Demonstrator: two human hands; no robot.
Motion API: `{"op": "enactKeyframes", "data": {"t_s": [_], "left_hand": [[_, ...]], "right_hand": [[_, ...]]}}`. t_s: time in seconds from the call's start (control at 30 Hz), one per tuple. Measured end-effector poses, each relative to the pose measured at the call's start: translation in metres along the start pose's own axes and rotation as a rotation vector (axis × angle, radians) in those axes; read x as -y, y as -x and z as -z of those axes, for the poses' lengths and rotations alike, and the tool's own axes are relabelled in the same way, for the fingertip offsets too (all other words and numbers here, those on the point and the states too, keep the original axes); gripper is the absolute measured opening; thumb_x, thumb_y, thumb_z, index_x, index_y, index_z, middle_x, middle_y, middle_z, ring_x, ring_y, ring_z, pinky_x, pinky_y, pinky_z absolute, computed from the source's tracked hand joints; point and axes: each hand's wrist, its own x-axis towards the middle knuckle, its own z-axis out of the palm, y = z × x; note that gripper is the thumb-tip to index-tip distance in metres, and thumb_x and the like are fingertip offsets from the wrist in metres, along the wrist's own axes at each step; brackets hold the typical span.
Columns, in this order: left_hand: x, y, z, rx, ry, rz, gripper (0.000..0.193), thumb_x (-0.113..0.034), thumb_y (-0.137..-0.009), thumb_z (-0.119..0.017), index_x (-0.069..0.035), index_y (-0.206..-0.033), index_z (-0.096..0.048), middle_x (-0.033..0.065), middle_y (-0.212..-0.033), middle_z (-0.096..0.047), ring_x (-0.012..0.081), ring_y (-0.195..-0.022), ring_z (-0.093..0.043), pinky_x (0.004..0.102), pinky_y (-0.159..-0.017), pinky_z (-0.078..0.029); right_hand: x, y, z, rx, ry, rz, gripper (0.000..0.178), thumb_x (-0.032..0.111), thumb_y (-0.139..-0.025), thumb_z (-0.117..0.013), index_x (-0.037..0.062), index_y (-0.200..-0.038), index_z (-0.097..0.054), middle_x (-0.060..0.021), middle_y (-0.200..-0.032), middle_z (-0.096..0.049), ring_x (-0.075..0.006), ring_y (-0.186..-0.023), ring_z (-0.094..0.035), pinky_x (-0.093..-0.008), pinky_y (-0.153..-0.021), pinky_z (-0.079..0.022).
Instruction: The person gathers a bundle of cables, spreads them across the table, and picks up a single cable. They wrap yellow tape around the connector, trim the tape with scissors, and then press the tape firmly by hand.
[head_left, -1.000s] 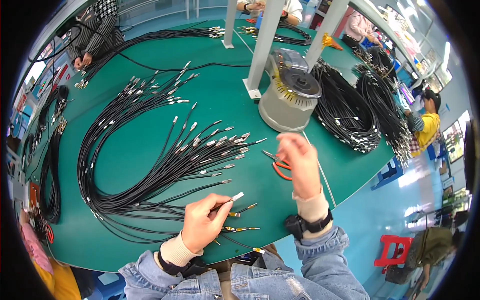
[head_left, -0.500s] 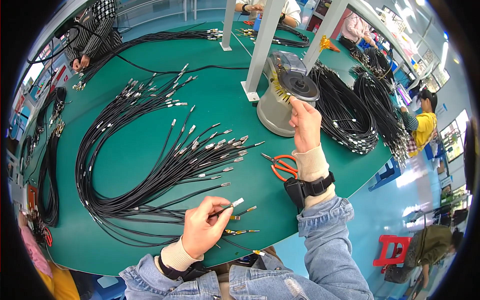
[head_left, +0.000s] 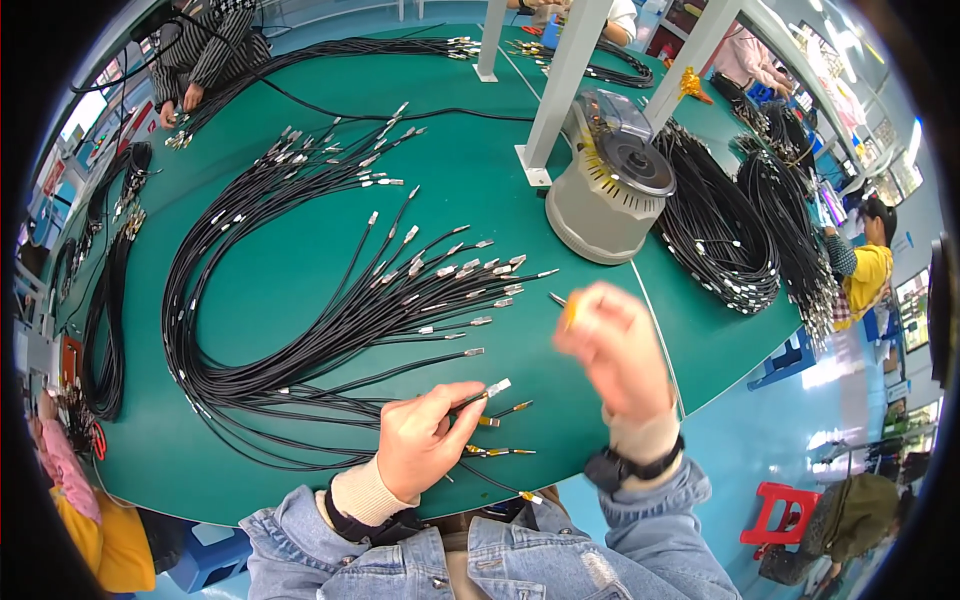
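Observation:
My left hand (head_left: 425, 440) pinches the end of a black cable, and its white connector (head_left: 498, 387) sticks out past the fingertips. My right hand (head_left: 618, 345), smeared by motion, is raised above the table to the right with its fingers pinched. A small yellow label (head_left: 572, 311) shows at its fingertips. Beside it the metal tip of the pliers (head_left: 557, 298) is visible; the hand hides their orange handles. A large curved bundle of black cables (head_left: 240, 380) lies to the left, its many connectors fanned towards my hands.
A grey round label dispenser (head_left: 605, 205) with yellow labels around its rim stands beyond my right hand, near a white post (head_left: 560, 90). More coiled cables (head_left: 715, 235) lie to its right. Other people sit around the green table (head_left: 480, 210); a red stool (head_left: 780, 515) is at lower right.
My right hand has come away from the dispenser, back towards me, with a yellow label at its fingertips. The left hand still holds the cable end. The whole view has shifted slightly.

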Motion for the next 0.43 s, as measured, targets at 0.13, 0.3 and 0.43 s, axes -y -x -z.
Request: {"op": "enactKeyframes", "data": {"t_s": [0.13, 0.3, 0.43], "left_hand": [[-0.001, -0.002, -0.003, -0.065, -0.082, -0.144, 0.015, 0.000, -0.073, -0.072, -0.005, -0.086, -0.066, 0.0040, -0.062, -0.061, 0.0101, -0.042, -0.049, 0.0226, -0.040, -0.037], [0.002, 0.001, -0.004, -0.087, -0.295, -0.372, 0.018, 0.000, -0.071, -0.073, -0.006, -0.086, -0.067, 0.0035, -0.063, -0.062, 0.0135, -0.046, -0.055, 0.0253, -0.041, -0.039], [0.002, 0.003, 0.000, -0.065, -0.341, -0.404, 0.022, -0.001, -0.072, -0.073, -0.008, -0.091, -0.067, 0.0023, -0.065, -0.064, 0.0130, -0.049, -0.058, 0.0253, -0.042, -0.041]], "right_hand": [[-0.019, 0.045, -0.028, 0.065, 0.053, -0.190, 0.009, 0.007, -0.085, -0.059, 0.0018, -0.080, -0.055, -0.0006, -0.074, -0.052, -0.0077, -0.066, -0.045, -0.0225, -0.062, -0.037], [-0.034, 0.056, -0.035, 0.005, 0.058, -0.270, 0.007, 0.007, -0.086, -0.060, 0.0001, -0.084, -0.059, -0.0023, -0.082, -0.057, -0.0086, -0.077, -0.051, -0.0232, -0.072, -0.042], [-0.039, 0.055, -0.035, -0.022, 0.084, -0.254, 0.007, 0.007, -0.086, -0.059, 0.0003, -0.086, -0.061, -0.0026, -0.085, -0.059, -0.0098, -0.081, -0.055, -0.0228, -0.077, -0.043]]}}
